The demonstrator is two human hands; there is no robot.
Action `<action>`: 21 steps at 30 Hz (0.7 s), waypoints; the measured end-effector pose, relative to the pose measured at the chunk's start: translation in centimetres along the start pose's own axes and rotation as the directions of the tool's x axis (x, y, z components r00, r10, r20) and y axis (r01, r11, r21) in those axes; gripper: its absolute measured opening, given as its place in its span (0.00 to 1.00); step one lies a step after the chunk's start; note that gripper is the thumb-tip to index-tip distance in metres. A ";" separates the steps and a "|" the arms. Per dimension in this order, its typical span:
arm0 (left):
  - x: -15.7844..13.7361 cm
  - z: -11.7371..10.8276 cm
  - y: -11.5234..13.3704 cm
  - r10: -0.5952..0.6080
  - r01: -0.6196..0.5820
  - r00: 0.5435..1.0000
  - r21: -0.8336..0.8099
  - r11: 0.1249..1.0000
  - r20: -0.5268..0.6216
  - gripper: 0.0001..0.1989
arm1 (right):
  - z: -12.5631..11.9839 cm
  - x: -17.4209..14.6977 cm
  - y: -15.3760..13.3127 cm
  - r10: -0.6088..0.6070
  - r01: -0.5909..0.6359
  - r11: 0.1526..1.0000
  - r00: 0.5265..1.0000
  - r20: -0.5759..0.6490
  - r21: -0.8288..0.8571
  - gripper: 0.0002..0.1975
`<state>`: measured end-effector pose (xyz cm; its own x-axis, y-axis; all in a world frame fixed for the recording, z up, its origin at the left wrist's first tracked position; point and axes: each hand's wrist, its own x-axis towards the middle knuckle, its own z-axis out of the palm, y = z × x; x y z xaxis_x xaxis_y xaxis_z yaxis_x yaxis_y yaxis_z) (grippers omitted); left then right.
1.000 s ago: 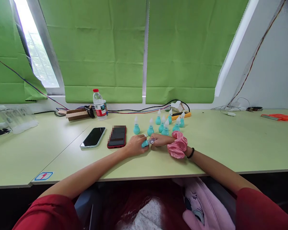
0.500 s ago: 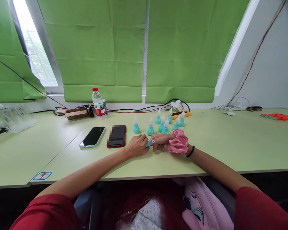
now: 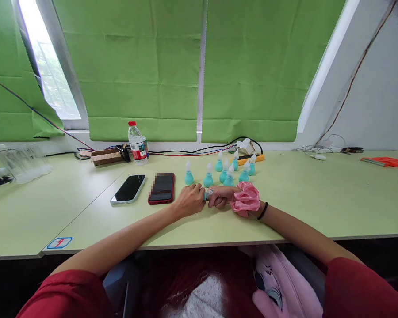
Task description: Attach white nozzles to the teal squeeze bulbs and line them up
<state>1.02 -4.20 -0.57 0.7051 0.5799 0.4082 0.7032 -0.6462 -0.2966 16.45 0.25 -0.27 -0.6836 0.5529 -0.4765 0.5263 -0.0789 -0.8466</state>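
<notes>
Close to the table's front edge, my left hand (image 3: 191,199) is closed around the teal bulb of a small nasal aspirator, most of it hidden by my fingers. The clear part of that aspirator (image 3: 208,193) shows between the hands. My right hand (image 3: 221,196), with a pink scrunchie (image 3: 246,198) on its wrist, grips the clear end with curled fingers. Just beyond the hands stand several similar aspirators with teal bulbs and pale pointed tips, among them a left one (image 3: 189,173) and a middle one (image 3: 208,175), all upright.
Left of my hands lie a white-edged phone (image 3: 128,189) and a red-cased phone (image 3: 161,188). A water bottle (image 3: 137,145) and an open cardboard box (image 3: 108,157) stand behind. A yellow cutter (image 3: 251,160) lies past the aspirators. Orange tools (image 3: 386,161) are far right.
My right hand has turned slightly and shifted a little left at the aspirator's clear end. The left hand keeps its hold, and the standing aspirators have not moved.
</notes>
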 end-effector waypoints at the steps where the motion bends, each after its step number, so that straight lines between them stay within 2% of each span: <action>1: 0.0 0.0 0.0 0.006 -0.006 1.000 0.010 1.000 0.000 0.08 | 0.1 0.1 0.0 -0.003 0.003 1.000 1.000 -0.018 -0.010 0.21; 7: -0.1 0.4 -0.5 0.037 -0.036 0.999 0.054 0.998 -0.018 0.09 | 1.2 -0.6 -0.7 -0.024 0.024 1.000 1.000 -0.015 -0.020 0.24; 12: 0.0 0.7 -0.9 -0.014 0.011 0.998 -0.043 0.999 -0.069 0.08 | 2.0 -1.5 -1.4 -0.023 0.024 1.000 0.998 -0.050 0.004 0.21; 15: 0.1 0.7 -1.1 -0.053 0.043 0.995 -0.122 0.992 -0.083 0.08 | 2.6 -1.8 -1.9 -0.076 0.072 0.997 0.991 -0.106 -0.037 0.19; 17: 0.2 0.6 -1.1 -0.086 0.073 0.993 -0.162 0.984 -0.077 0.07 | 2.7 -2.0 -2.1 -0.150 0.127 0.984 0.970 -0.194 -0.125 0.17; 21: 0.6 0.1 -1.1 -0.213 0.193 0.975 -0.224 0.955 -0.066 0.10 | 1.9 -2.0 -1.8 -0.334 0.205 0.911 0.876 -0.348 -0.358 0.11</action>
<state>0.66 -3.07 -0.11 0.5317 0.6698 0.5184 0.7873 -0.6165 -0.0110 15.86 -2.28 1.74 -0.5986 0.7993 -0.0518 0.5200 0.3387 -0.7841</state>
